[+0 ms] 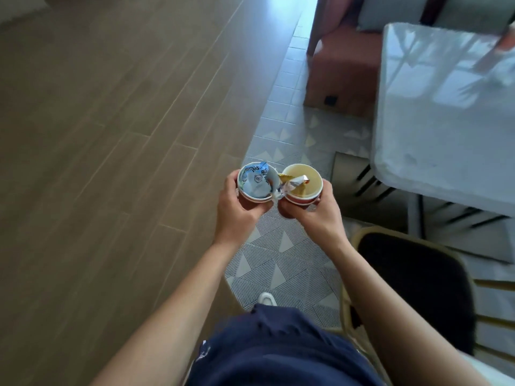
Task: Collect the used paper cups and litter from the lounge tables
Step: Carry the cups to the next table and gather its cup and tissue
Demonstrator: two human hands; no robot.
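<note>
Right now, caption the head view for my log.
Left hand and right hand each hold a litter-filled paper cup side by side beside the white table.

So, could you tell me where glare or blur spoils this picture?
Head view: window glare washes out the tabletop; the far right corner is smeared by motion blur; floor lines bow from the wide lens; the cups and hands stay fairly sharp.

a lounge: glossy table (434, 112), padded chair (412, 288), red armchair (345, 65), patterned tile floor (281, 246).
</note>
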